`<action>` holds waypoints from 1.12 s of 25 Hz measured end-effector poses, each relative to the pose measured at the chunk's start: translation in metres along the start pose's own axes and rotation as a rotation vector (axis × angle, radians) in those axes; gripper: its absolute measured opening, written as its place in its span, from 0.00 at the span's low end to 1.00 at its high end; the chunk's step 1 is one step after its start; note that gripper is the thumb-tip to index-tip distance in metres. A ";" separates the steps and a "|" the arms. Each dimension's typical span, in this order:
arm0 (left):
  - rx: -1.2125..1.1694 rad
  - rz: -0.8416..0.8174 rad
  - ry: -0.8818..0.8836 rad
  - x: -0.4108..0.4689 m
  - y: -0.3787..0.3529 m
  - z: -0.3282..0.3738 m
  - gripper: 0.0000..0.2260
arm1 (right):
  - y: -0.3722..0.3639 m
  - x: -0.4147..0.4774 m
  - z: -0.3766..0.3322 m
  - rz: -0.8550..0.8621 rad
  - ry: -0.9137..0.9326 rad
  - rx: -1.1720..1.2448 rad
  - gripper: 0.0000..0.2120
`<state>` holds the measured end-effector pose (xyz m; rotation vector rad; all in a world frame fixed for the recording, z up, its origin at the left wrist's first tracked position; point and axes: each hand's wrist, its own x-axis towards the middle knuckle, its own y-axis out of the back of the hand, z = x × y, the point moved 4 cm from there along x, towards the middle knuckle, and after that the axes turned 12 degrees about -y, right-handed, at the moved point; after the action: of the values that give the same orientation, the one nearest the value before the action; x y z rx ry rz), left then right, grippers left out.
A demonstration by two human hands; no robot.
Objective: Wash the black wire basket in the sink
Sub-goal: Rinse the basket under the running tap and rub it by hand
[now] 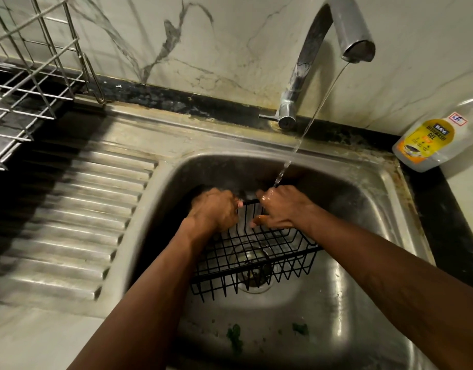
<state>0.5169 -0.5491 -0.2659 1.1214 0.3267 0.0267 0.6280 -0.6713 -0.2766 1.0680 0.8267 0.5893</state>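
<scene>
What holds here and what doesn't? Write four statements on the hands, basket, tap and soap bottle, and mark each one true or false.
1. The left hand and right hand both grip the black wire basket. True.
2. The tap is off. False: water runs from it onto the right hand.
3. The dishwash gel bottle sits inside the sink. False: it is on the counter to the right of the sink.
4. The drain shows through the black wire basket. True.
</scene>
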 end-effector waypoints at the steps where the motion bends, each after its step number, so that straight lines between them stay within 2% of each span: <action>1: 0.002 -0.006 0.002 0.000 0.000 0.000 0.13 | 0.002 -0.002 0.000 0.008 -0.006 0.033 0.33; 5: -0.010 -0.018 0.005 0.001 -0.003 -0.002 0.12 | 0.005 0.002 0.013 -0.150 -0.028 0.349 0.26; 7: -0.020 -0.023 0.005 0.001 -0.003 -0.002 0.09 | 0.003 0.003 0.018 -0.130 -0.058 0.478 0.24; 8: -0.022 -0.023 0.006 0.001 -0.004 -0.002 0.08 | 0.002 0.002 0.020 -0.099 -0.082 0.456 0.24; 11: -0.025 -0.018 0.003 0.001 -0.003 -0.002 0.07 | 0.002 -0.003 0.012 -0.074 -0.090 0.138 0.28; 12: -0.028 -0.021 0.010 0.002 -0.004 -0.003 0.07 | 0.003 -0.004 0.007 -0.052 -0.080 0.103 0.28; 15: -0.057 -0.016 0.017 0.003 -0.006 -0.006 0.09 | 0.004 -0.001 0.009 -0.097 -0.072 0.220 0.28; 19: -0.071 -0.014 0.015 0.001 -0.007 -0.005 0.09 | -0.001 0.005 0.023 -0.180 -0.104 0.499 0.23; 21: -0.070 -0.016 0.023 0.000 -0.004 -0.006 0.09 | -0.002 0.006 0.025 -0.150 -0.129 0.581 0.22; 25: -0.089 -0.049 0.056 -0.001 -0.005 -0.010 0.09 | 0.006 -0.004 0.030 0.139 -0.331 0.579 0.26; 28: -0.021 -0.130 0.076 -0.002 -0.006 -0.010 0.15 | 0.004 -0.007 0.023 0.021 -0.377 0.646 0.27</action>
<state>0.5114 -0.5433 -0.2750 1.0778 0.4658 -0.0416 0.6429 -0.6865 -0.2649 1.7149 0.6811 0.1135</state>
